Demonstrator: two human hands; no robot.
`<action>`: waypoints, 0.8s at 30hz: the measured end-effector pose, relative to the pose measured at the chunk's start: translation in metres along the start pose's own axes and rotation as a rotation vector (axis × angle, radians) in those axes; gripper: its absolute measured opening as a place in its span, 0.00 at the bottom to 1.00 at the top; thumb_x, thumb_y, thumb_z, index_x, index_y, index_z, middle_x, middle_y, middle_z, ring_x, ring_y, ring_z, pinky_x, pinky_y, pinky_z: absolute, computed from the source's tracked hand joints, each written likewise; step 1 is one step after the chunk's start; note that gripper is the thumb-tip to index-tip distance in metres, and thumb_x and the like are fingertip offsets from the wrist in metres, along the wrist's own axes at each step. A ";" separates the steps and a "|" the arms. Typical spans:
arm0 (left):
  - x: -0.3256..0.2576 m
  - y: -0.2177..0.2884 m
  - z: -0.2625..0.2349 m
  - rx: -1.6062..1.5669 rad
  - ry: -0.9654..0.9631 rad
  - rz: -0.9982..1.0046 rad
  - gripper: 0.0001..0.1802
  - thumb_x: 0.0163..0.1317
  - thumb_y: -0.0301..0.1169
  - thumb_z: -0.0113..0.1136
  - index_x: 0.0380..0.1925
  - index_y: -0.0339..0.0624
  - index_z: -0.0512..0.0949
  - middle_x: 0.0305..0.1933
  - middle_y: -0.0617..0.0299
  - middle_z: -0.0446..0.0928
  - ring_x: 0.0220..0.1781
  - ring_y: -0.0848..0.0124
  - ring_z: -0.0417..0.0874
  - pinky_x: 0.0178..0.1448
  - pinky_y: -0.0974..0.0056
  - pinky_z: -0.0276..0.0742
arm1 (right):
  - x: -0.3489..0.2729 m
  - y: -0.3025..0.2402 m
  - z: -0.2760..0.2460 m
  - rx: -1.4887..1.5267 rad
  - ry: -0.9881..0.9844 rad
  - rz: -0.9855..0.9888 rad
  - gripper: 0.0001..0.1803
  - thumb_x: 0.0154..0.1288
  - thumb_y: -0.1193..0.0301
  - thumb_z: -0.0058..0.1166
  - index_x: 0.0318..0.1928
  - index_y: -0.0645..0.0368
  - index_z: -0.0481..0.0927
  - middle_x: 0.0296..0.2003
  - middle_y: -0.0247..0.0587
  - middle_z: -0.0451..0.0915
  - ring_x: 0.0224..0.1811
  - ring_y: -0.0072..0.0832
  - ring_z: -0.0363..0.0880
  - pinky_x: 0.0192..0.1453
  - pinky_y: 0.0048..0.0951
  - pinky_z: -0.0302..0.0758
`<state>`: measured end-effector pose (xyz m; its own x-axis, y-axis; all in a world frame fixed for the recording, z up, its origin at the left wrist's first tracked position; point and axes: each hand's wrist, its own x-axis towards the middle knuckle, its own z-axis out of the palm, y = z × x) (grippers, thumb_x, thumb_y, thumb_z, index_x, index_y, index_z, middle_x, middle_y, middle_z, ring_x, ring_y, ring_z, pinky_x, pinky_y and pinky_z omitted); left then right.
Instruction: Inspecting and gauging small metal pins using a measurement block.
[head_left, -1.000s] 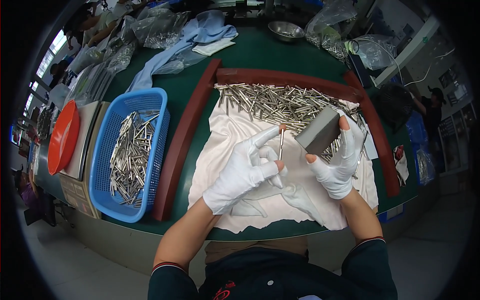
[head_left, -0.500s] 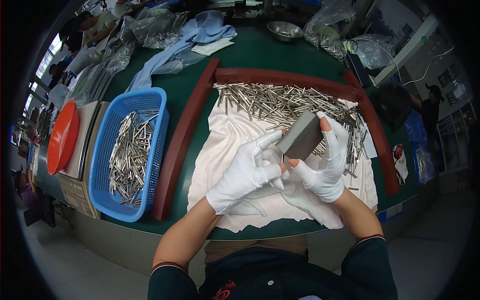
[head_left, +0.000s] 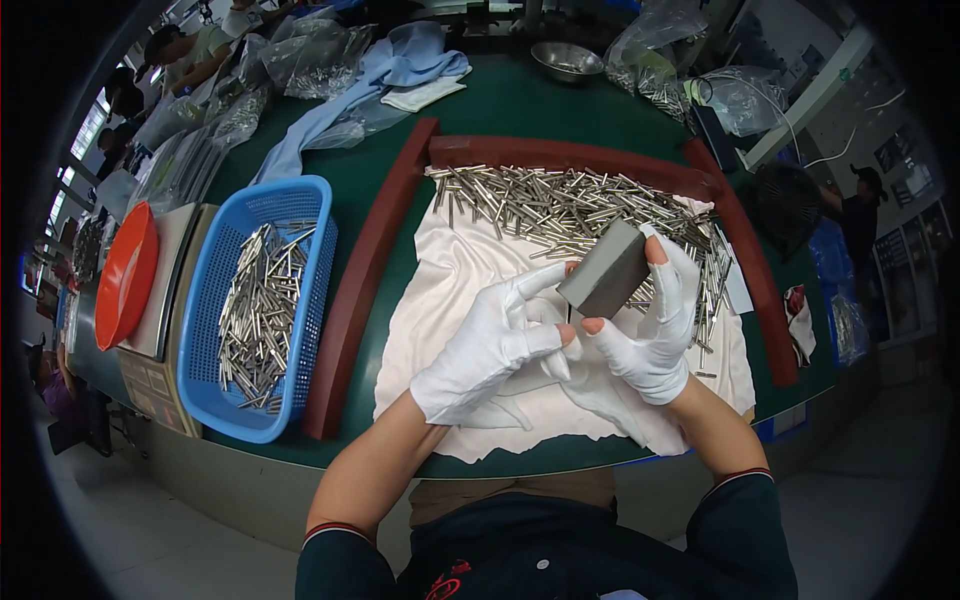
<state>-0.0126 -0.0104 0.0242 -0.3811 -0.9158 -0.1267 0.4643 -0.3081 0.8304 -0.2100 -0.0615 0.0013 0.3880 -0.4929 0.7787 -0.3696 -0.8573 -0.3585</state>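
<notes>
My right hand (head_left: 655,340), in a white glove with bare fingertips, grips a grey rectangular block (head_left: 608,270) between thumb and fingers. The block is tilted above the cloth. Close to its left end, my left hand (head_left: 490,340), gloved the same way, has its thumb and forefinger curved toward each other. A thin metal pin (head_left: 568,314) shows upright between those two fingertips, its upper part hidden by the block. Beyond both hands, a heap of shiny metal pins (head_left: 540,205) lies on the pale pink cloth (head_left: 440,300).
Dark red bars (head_left: 355,300) frame the cloth on three sides. Left of them stands a blue basket (head_left: 195,370) holding more pins, beside an orange-red tray (head_left: 125,275). A metal bowl (head_left: 567,60), a blue cloth (head_left: 400,65) and plastic bags (head_left: 320,60) lie at the back.
The block has shifted very slightly to the right in my right hand's grip. Both hands otherwise keep nearly the same pose.
</notes>
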 end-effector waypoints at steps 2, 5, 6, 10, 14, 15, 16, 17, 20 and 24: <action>0.000 -0.003 0.001 0.027 -0.008 -0.023 0.40 0.60 0.25 0.62 0.70 0.29 0.54 0.35 0.56 0.81 0.28 0.73 0.82 0.37 0.71 0.79 | 0.001 -0.003 0.000 0.017 0.002 -0.003 0.51 0.46 0.68 0.72 0.70 0.61 0.59 0.59 0.52 0.65 0.58 0.42 0.69 0.59 0.39 0.70; -0.002 -0.007 -0.003 -0.020 0.052 0.031 0.42 0.60 0.25 0.63 0.70 0.28 0.52 0.36 0.56 0.81 0.28 0.73 0.83 0.37 0.71 0.78 | -0.001 -0.002 0.000 -0.050 0.001 0.000 0.51 0.47 0.64 0.73 0.70 0.60 0.59 0.59 0.52 0.65 0.58 0.43 0.68 0.59 0.40 0.69; -0.001 -0.007 -0.005 -0.021 0.051 0.033 0.42 0.60 0.25 0.63 0.70 0.28 0.52 0.36 0.56 0.81 0.28 0.73 0.83 0.37 0.71 0.78 | -0.001 -0.001 0.000 -0.050 0.000 -0.003 0.51 0.47 0.64 0.73 0.70 0.60 0.59 0.59 0.52 0.65 0.58 0.43 0.68 0.59 0.40 0.69; 0.000 -0.005 0.003 0.061 0.048 0.042 0.40 0.60 0.23 0.61 0.70 0.27 0.53 0.35 0.57 0.81 0.28 0.73 0.83 0.36 0.70 0.79 | -0.001 -0.002 -0.003 -0.101 0.006 -0.032 0.51 0.48 0.63 0.73 0.70 0.61 0.59 0.60 0.53 0.65 0.58 0.43 0.68 0.59 0.41 0.69; 0.000 -0.008 -0.001 0.039 0.082 0.053 0.38 0.59 0.20 0.58 0.69 0.27 0.54 0.38 0.57 0.80 0.29 0.73 0.83 0.35 0.69 0.80 | -0.003 0.001 0.000 -0.103 0.003 -0.065 0.52 0.47 0.62 0.73 0.70 0.61 0.58 0.60 0.53 0.64 0.57 0.43 0.68 0.57 0.41 0.69; 0.001 -0.007 -0.001 0.037 0.084 0.055 0.38 0.59 0.20 0.58 0.69 0.27 0.54 0.38 0.57 0.80 0.29 0.73 0.83 0.35 0.69 0.80 | -0.003 0.001 -0.001 -0.102 0.005 -0.058 0.52 0.47 0.62 0.73 0.70 0.61 0.58 0.59 0.52 0.65 0.57 0.43 0.68 0.57 0.41 0.70; 0.002 -0.006 0.000 0.074 0.066 0.028 0.39 0.59 0.20 0.59 0.70 0.28 0.54 0.38 0.57 0.80 0.29 0.73 0.83 0.35 0.70 0.80 | -0.003 0.002 -0.002 -0.102 0.008 -0.050 0.52 0.46 0.62 0.73 0.70 0.61 0.58 0.59 0.52 0.65 0.57 0.43 0.68 0.57 0.41 0.70; 0.002 -0.005 -0.001 0.114 0.047 -0.003 0.39 0.59 0.21 0.60 0.70 0.29 0.54 0.37 0.57 0.80 0.30 0.73 0.83 0.35 0.70 0.80 | -0.001 0.000 -0.002 -0.100 0.009 -0.048 0.52 0.46 0.62 0.73 0.70 0.61 0.58 0.59 0.52 0.65 0.57 0.43 0.68 0.57 0.41 0.70; -0.001 -0.004 -0.002 0.005 0.071 0.073 0.40 0.59 0.23 0.61 0.71 0.33 0.55 0.34 0.56 0.80 0.31 0.73 0.82 0.36 0.70 0.80 | 0.003 -0.001 -0.002 -0.123 0.020 -0.078 0.52 0.46 0.62 0.74 0.70 0.61 0.60 0.58 0.52 0.65 0.57 0.43 0.68 0.56 0.40 0.70; -0.004 0.006 -0.008 -0.009 0.064 0.058 0.40 0.60 0.26 0.61 0.71 0.36 0.55 0.33 0.55 0.80 0.30 0.72 0.82 0.38 0.70 0.79 | -0.005 0.009 -0.007 -0.144 0.000 0.011 0.52 0.46 0.63 0.74 0.69 0.62 0.60 0.57 0.51 0.65 0.56 0.41 0.69 0.57 0.38 0.71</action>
<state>-0.0022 -0.0106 0.0256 -0.3019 -0.9465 -0.1135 0.4915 -0.2566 0.8322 -0.2210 -0.0663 -0.0022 0.3837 -0.5019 0.7752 -0.4910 -0.8218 -0.2890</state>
